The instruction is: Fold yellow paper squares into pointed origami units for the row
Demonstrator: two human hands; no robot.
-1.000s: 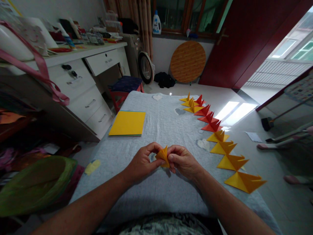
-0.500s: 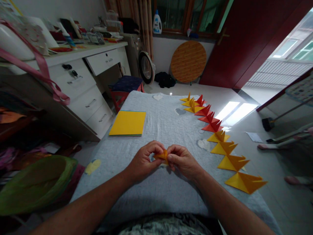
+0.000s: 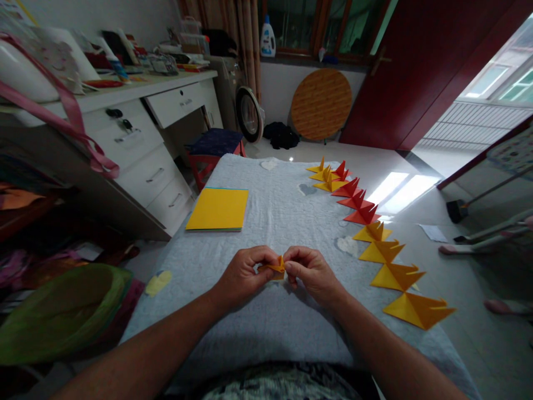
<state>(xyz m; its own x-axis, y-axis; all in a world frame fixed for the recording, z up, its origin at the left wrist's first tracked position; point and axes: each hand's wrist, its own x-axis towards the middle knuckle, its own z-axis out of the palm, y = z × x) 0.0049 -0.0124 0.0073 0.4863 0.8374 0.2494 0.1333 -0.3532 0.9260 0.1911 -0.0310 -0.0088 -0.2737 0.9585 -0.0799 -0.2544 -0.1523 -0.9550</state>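
A small folded piece of orange-yellow origami paper [image 3: 276, 269] is held between both hands over the cloth-covered table. My left hand [image 3: 249, 272] pinches its left side between thumb and fingers. At its right edge, the thumb and fingertips of my right hand [image 3: 308, 271] pinch the paper too. My fingers hide part of the folds. To the right, a row of folded paper cranes lines the table's edge, among them a yellow crane [image 3: 418, 310] nearest me and a red crane [image 3: 361, 213] farther off.
A stack of square yellow paper [image 3: 217, 210] lies on the light blue cloth [image 3: 275, 205] at left. A green-lined bin [image 3: 62, 316] stands left of the table. Behind are a stool [image 3: 214, 143], white drawers [image 3: 154, 175] and a washing machine with its door ajar [image 3: 249, 114].
The folded paper has turned slightly in my hands, and more of its lower part shows. My left hand has lowered a little; my right fingers have shifted on the paper's edge.
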